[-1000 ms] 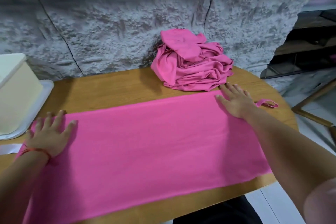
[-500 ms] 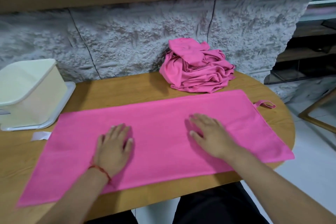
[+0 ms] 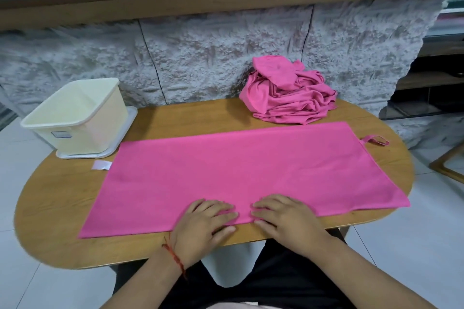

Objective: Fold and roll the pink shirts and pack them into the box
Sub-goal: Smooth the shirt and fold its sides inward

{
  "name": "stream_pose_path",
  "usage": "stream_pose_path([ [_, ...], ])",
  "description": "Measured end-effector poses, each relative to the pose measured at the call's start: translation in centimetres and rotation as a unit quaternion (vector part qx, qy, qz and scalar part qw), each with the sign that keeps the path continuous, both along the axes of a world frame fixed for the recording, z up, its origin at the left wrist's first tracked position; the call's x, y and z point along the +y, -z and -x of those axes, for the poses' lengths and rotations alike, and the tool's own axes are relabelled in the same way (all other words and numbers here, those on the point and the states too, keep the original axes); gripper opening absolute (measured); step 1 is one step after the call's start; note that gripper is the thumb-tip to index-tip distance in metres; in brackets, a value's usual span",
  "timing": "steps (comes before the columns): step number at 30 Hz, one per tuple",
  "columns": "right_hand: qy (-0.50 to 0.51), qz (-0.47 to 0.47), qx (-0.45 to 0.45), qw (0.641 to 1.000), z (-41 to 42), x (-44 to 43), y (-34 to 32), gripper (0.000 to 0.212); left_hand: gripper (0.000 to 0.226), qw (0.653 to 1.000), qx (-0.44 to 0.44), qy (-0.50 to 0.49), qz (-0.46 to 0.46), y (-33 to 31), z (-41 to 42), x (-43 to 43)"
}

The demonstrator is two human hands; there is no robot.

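Your left hand (image 3: 206, 223) and right hand (image 3: 286, 221) press flat, fingers straight, on the shirt (image 3: 238, 170) at 6 o'clock; sweep evenly toward 9 and 3 before folding.

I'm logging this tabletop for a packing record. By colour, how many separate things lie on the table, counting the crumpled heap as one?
Pink: 2, flat shirt and heap
Cream: 1, box
White: 2, tray and label
Total: 5
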State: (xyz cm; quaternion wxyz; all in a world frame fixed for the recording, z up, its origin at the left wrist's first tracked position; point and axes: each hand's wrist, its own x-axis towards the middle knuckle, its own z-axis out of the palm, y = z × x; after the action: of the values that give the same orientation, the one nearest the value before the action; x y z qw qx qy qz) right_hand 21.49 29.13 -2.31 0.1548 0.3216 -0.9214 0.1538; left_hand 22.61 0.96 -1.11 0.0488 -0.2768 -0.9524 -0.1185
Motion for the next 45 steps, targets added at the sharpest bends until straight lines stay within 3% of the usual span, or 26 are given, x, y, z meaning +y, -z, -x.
stream_pose_path([
  [3, -0.003, -0.019, 0.030, 0.999, 0.3, -0.7, -0.1, 0.021, 0.044, 0.998, 0.068, -0.004, -0.012, 0.2, 0.3, 1.2],
  [8, 0.066, 0.012, -0.036, 0.997, 0.1, -1.5, -0.9, 0.020, 0.038, 0.993, 0.110, -0.009, -0.035, 0.0, 0.8, 4.0],
  [14, 0.053, 0.007, -0.069, 0.996, -0.6, -1.3, -1.2, 0.028, 0.020, 0.991, 0.094, -0.031, -0.091, 0.8, 0.9, 4.2],
  [17, 0.068, -0.005, -0.036, 0.997, -0.4, -1.2, -1.5, 0.018, 0.022, 0.991, 0.079, -0.037, -0.105, 0.6, 0.9, 4.2],
  [25, 0.098, -0.086, -0.033, 0.991, 0.4, 0.4, -2.1, 0.021, 0.021, 0.994, 0.089, -0.044, -0.055, -0.3, 0.2, 3.1],
  [29, 0.143, -0.097, -0.049, 0.984, 0.0, 2.7, -1.9, 0.021, 0.029, 0.994, 0.046, -0.092, -0.037, -0.7, 0.2, -0.5],
  [33, 0.160, -0.048, -0.062, 0.984, 0.7, 3.9, -3.0, 0.021, 0.066, 0.987, 0.053, -0.149, -0.013, -1.4, 0.1, -4.9],
  [40, 0.191, -0.036, -0.104, 0.975, 5.9, 6.2, -5.0, 0.054, 0.060, 0.964, -0.016, -0.267, -0.016, -2.5, 3.0, -12.1],
  [45, 0.189, -0.049, -0.075, 0.978, 11.6, 6.3, -6.0, 0.057, 0.065, 0.961, 0.019, -0.276, -0.020, -3.9, 8.1, -13.7],
])
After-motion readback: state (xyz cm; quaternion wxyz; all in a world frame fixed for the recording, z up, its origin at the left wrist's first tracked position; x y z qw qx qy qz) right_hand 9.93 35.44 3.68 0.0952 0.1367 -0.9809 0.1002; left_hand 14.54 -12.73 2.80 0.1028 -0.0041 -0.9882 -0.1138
